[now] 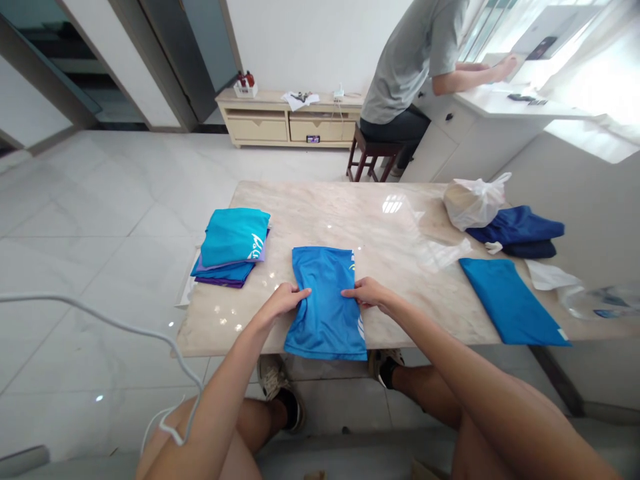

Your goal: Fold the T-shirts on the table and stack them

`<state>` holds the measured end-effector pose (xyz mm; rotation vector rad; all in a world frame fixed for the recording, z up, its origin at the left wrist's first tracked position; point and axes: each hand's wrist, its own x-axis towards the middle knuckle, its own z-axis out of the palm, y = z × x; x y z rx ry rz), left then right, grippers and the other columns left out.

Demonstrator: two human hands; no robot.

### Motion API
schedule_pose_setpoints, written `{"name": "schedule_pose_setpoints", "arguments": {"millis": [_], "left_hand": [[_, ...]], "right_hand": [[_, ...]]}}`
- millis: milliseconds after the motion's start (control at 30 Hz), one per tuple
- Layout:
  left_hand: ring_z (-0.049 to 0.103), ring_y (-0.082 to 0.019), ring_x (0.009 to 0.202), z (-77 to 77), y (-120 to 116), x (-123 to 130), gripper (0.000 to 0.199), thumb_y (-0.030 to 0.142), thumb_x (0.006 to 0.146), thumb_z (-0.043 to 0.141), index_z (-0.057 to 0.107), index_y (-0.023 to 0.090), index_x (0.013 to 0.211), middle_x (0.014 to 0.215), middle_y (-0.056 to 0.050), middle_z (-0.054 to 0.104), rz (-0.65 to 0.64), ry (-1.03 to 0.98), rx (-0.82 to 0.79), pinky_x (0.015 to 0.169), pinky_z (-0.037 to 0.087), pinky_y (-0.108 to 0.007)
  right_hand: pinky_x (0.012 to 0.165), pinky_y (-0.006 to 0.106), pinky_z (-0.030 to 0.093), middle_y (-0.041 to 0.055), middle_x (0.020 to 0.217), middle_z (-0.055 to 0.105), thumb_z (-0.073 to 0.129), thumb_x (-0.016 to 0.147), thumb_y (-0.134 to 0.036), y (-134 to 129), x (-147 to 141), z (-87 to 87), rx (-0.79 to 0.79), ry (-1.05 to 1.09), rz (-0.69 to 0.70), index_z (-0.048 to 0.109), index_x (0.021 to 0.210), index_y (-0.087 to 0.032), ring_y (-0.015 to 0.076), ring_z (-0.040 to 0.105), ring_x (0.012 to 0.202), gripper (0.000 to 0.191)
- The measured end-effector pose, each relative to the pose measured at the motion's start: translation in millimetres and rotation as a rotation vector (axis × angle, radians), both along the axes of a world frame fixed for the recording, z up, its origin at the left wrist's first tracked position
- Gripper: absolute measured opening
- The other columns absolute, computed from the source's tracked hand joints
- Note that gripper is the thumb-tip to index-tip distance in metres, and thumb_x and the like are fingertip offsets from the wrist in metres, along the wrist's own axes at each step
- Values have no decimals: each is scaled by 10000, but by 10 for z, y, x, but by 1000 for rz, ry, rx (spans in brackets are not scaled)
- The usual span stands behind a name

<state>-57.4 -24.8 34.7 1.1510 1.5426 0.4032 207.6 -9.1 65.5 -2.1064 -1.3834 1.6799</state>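
A folded blue shirt (327, 300) with white print along its right side lies at the front of the marble-topped table (320, 207). Its lower edge hangs slightly past the table's front edge. My left hand (286, 300) pinches the shirt's left side, thumb on top and fingers hidden underneath. On the opposite side my right hand (369, 293) grips it the same way, its thumb pressing on the cloth. To the left sits a stack of folded shirts, topped by a turquoise one (233, 237) with white lettering. A flat blue folded cloth (513, 300) lies farther right.
At the table's right end are a white plastic bag (475, 200), dark blue clothing (525, 227) and a clear plastic package (605, 301). A white cable (125, 325) crosses near my left arm. Beyond the table, a person in grey (415, 60) sits on a stool (373, 153).
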Motion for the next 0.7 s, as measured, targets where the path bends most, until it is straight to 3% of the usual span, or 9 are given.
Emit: {"name": "schedule_pose_setpoints", "arguments": {"millis": [133, 300, 367, 533, 700], "left_hand": [[432, -116, 545, 106, 12, -20, 526, 628, 705, 872, 566, 208, 618, 530, 74, 446, 68, -95, 50, 544, 279, -251], [631, -193, 773, 413, 35, 19, 529, 645, 711, 860, 799, 155, 901, 811, -36, 749, 230, -298, 268, 685, 460, -277], [668, -223, 843, 530, 38, 45, 525, 613, 747, 846, 828, 156, 1004, 917, -73, 787, 293, -345, 378, 752, 507, -310], [680, -240, 938, 715, 21, 130, 327, 513, 838, 816, 824, 204, 946, 1095, -97, 733, 370, -111, 732, 814, 547, -350], [617, -322, 1330, 817, -25, 211, 206, 425, 874, 832, 768, 230, 852, 1384, -122, 650, 351, 5, 1017, 1135, 508, -471]], "right_hand": [[554, 197, 449, 5, 690, 680, 840, 878, -325, 21, 113, 167, 122, 38, 9, 741, 769, -174, 123, 587, 654, 211], [710, 283, 556, 47, 800, 781, 793, 848, -362, 70, 243, 480, 381, 81, -31, 790, 820, -181, 214, 711, 819, 183], [788, 342, 582, 61, 849, 802, 783, 848, -427, 69, 260, 589, 532, 118, -52, 815, 893, -185, 251, 731, 868, 248], [825, 401, 594, 87, 1018, 762, 766, 869, -543, 76, 213, 723, 946, 64, -170, 805, 918, -212, 257, 712, 916, 337], [1032, 491, 560, 118, 1333, 691, 772, 912, -512, 140, 157, 792, 1261, -15, -223, 769, 961, -244, 308, 647, 1263, 273]]}}
